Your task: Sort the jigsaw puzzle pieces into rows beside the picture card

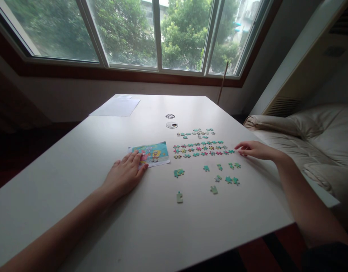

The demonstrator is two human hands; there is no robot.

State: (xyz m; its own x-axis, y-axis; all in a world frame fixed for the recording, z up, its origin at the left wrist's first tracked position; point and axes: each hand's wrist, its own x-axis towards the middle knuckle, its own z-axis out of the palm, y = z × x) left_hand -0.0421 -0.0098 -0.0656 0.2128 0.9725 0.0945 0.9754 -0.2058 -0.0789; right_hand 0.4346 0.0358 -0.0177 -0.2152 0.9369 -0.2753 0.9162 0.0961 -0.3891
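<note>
My left hand (125, 173) lies flat and open on the white table (111, 211), its fingertips resting on the near left corner of a colourful cartoon picture card (153, 152). Right of the card, several small jigsaw pieces (201, 148) lie in rows, with looser ones (219, 177) nearer me and one single piece (179, 197) closest. My right hand (254, 149) rests at the right end of the rows, its fingers drawn together and touching the last piece (231, 151); whether it grips that piece is unclear.
A white sheet of paper (115, 107) lies at the far left of the table. Two round cable holes (171, 121) sit behind the pieces. A cream sofa (310, 139) stands right of the table, windows (151, 34) behind, and a thin stick (222, 84) leans at the far corner.
</note>
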